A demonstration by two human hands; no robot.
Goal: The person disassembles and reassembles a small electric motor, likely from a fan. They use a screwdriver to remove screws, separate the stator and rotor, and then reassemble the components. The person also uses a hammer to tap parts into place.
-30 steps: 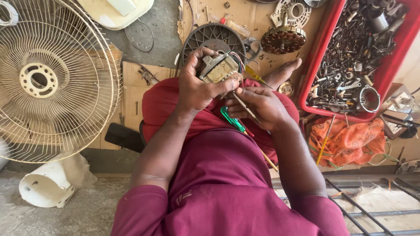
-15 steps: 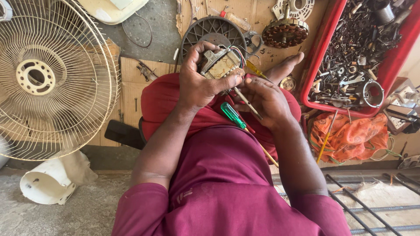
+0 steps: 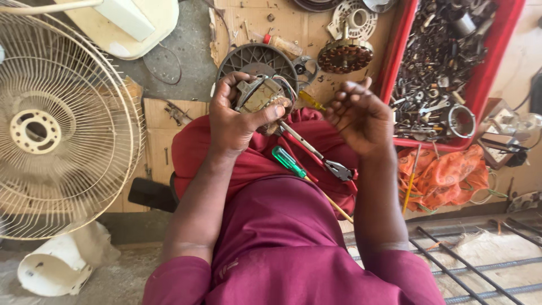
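1. The left hand (image 3: pixel 234 121) is clenched around a small fan motor (image 3: pixel 261 95), held up over the lap, thumb pressed on its lower edge.
2. The right hand (image 3: pixel 358 116) grips nothing; its fingers are loosely curled, just right of the motor and apart from it.
3. 3 tools lie on the red cloth over the lap: a metal rod (image 3: pixel 299 141) slanting down from the motor, red-handled pliers (image 3: pixel 337 169) below the right hand, and a green-handled screwdriver (image 3: pixel 289 161) beside them.
4. Behind the motor, a dark round grille (image 3: pixel 257 58) rests on cardboard, with a copper-wound stator (image 3: pixel 345 55) to its right.
5. A red tray (image 3: pixel 395 53) of metal scrap stands at the right, an orange bag (image 3: pixel 443 178) below it.
6. A fan guard (image 3: pixel 62 121) fills the left side.
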